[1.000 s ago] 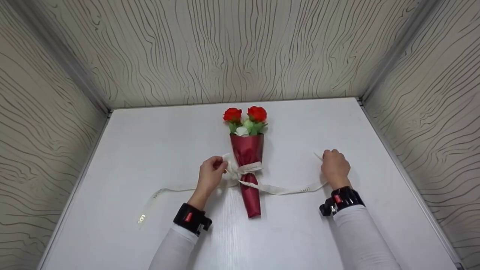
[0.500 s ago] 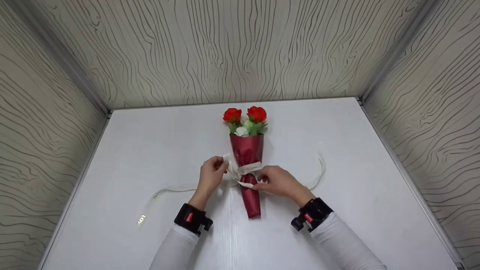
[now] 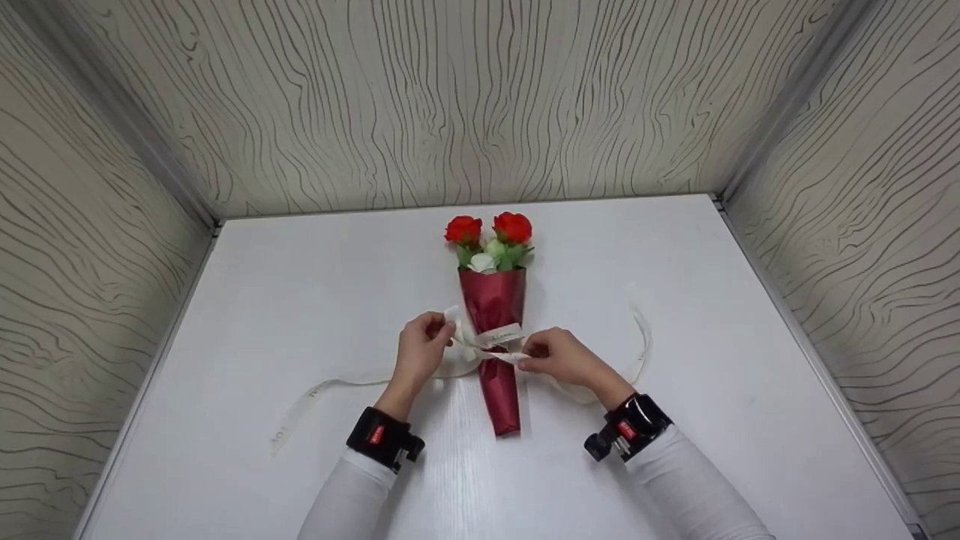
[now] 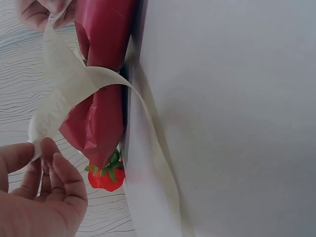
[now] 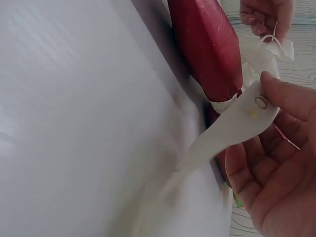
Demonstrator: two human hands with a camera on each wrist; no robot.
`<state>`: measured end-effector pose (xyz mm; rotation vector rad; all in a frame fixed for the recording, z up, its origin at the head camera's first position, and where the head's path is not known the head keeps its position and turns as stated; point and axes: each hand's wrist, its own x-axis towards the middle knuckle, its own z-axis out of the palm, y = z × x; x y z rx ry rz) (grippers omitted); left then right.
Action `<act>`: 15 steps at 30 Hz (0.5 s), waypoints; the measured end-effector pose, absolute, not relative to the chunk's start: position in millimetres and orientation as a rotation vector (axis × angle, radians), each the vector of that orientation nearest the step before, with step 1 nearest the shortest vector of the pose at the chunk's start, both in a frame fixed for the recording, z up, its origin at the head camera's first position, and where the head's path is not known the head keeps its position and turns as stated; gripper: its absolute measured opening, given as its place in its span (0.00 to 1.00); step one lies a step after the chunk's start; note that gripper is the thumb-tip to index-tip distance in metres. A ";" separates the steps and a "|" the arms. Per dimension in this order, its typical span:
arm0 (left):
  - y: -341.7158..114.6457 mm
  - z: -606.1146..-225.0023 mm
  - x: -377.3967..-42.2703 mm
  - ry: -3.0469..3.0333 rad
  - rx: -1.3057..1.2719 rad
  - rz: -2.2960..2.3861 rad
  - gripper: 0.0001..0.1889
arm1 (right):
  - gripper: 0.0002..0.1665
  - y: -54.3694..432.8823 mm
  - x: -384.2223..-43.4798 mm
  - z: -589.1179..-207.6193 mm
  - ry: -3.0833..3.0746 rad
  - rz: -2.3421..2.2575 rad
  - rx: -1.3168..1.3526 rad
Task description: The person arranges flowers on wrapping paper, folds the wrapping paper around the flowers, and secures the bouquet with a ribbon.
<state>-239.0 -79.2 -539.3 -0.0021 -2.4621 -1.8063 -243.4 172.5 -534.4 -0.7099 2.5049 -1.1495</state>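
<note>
A bouquet in dark red wrapping paper (image 3: 493, 296) lies on the table, its red roses (image 3: 512, 227) pointing away from me. Cream ribbon (image 3: 500, 336) with printed lettering is wrapped round its narrow waist. My left hand (image 3: 424, 345), left of the waist, pinches a folded loop of the ribbon (image 4: 52, 111) between thumb and fingertips. On the other side, my right hand (image 3: 562, 358) pinches a stretch of ribbon (image 5: 242, 118) between thumb and fingers close to the waist. Part of the knot area is hidden by the ribbon itself.
One loose ribbon tail (image 3: 330, 381) trails across the white table (image 3: 300, 292) to the left. Another tail (image 3: 643, 337) curves off to the right. Wood-grain panels (image 3: 450, 97) stand behind and at both sides.
My right hand has come in from the far right to the bouquet's waist, letting go of the ribbon's end and gripping it nearer the knot. The left hand has stayed in place.
</note>
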 end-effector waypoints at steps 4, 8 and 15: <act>-78.8 -540.2 -238.8 -2.461 -0.001 -1.809 0.05 | 0.06 173.7 -245.6 -537.5 2.481 -1.205 -0.642; -78.5 -539.6 -237.0 -2.478 0.001 -1.806 0.06 | 0.04 173.5 -246.9 -539.6 2.528 -1.208 -0.583; -78.4 -539.7 -235.2 -2.474 -0.026 -1.815 0.06 | 0.03 165.8 -248.5 -544.0 2.705 -1.141 -0.567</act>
